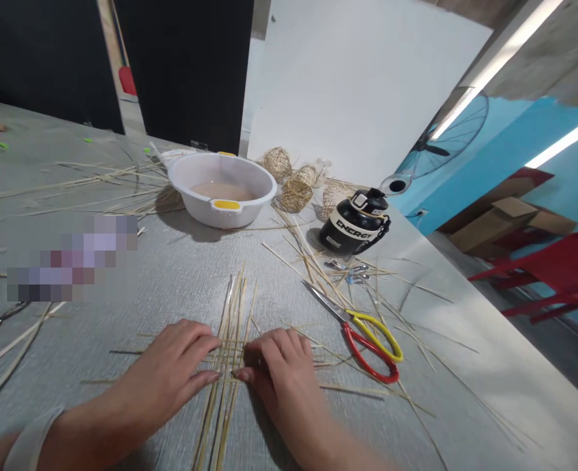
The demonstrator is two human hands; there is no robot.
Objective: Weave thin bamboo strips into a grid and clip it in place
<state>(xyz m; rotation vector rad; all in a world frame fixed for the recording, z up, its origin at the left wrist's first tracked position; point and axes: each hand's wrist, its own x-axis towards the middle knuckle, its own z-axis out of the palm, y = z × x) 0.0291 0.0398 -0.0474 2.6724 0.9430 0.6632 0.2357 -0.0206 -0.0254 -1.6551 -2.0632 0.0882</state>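
Note:
Several thin bamboo strips [233, 307] lie crossed in a small woven patch on the grey table [181, 275], near its front edge. My left hand [171, 369] rests on the left side of the patch, fingers curled and fingertips pressing the strips. My right hand [282, 366] sits on the right side, fingers bent, pinching the crossing strips. The fingertips of both hands nearly meet over the weave.
Red and yellow scissors [367, 337] lie just right of my right hand. A white basin [223, 190] with liquid stands further back, with small woven balls [293, 190] and a black bottle [355, 226] beside it. Loose strips scatter across the table; red chairs [554, 275] stand off to the right.

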